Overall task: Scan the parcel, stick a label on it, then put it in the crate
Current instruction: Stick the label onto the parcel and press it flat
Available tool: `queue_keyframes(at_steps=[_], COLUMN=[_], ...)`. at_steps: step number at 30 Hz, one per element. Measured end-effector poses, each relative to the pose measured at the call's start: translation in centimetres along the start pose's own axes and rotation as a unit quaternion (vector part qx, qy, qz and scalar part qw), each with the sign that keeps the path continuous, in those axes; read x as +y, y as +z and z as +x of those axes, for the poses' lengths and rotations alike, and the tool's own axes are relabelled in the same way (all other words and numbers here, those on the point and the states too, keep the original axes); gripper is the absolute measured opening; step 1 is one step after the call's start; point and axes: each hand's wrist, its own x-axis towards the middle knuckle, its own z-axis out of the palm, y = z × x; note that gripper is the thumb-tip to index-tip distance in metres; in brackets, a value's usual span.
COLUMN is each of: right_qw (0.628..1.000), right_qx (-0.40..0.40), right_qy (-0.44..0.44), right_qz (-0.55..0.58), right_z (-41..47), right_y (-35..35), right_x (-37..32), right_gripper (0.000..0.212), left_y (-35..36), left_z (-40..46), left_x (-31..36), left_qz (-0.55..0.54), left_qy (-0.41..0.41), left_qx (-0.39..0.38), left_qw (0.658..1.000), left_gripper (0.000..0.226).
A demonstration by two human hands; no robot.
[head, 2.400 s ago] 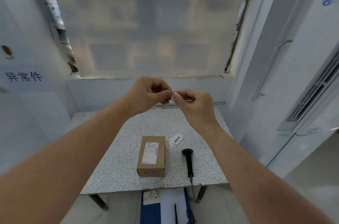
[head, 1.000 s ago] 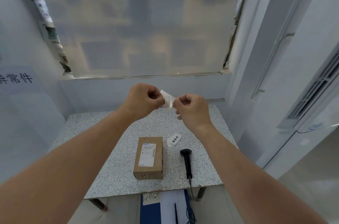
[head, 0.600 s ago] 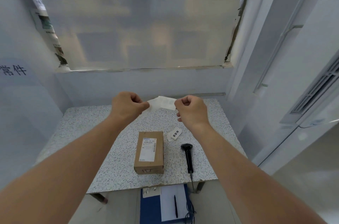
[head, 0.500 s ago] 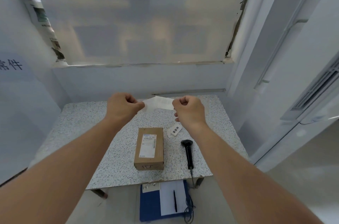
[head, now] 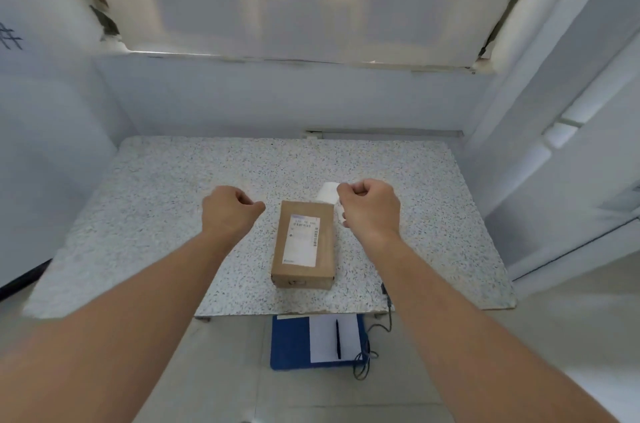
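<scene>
The box (head: 304,244) lies flat on the counter (head: 138,215). The right hand (head: 369,206) pinches a white label (head: 328,192) just past the box. The left hand (head: 230,209) is curled shut beside it, holding nothing I can see.

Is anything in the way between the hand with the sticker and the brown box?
Nothing visible is. The right hand pinches the white label just past the far right corner of the parcel, and the parcel's top is bare apart from its printed shipping label. The left hand is off to the parcel's left side.

Parcel-sorting room; speckled table (head: 166,215); labelled carton (head: 303,246).
</scene>
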Motion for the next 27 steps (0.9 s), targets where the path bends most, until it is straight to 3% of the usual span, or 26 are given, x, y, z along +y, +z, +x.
queue_keyframes(at_steps=[13,19,24,27], right_qw=[0.998,0.995,0.995,0.994], right_qx=[0.03,0.046,0.045,0.047], right_qy=[0.0,0.013,0.021,0.02], right_qz=[-0.054,-0.087,-0.087,-0.098], right_z=[2.3,2.8,2.8,2.8], right_y=[5.5,6.1,6.5,6.5], right_x=[8.4,9.4,9.1,8.7], right_gripper=[0.027,0.025,0.025,0.026], left_y=[8.1,9.2,9.0,9.0], left_z=[4.2,3.1,2.1,2.0], left_x=[-8.1,-6.1,-2.0,-0.4], left_qz=[0.03,-0.06,-0.036,-0.008], left_qy=[-0.034,0.065,0.231,0.259], left_qx=[-0.012,-0.103,-0.192,-0.211], left_qw=[0.999,0.991,0.953,0.942], left_gripper=[0.018,0.002,0.019,0.028])
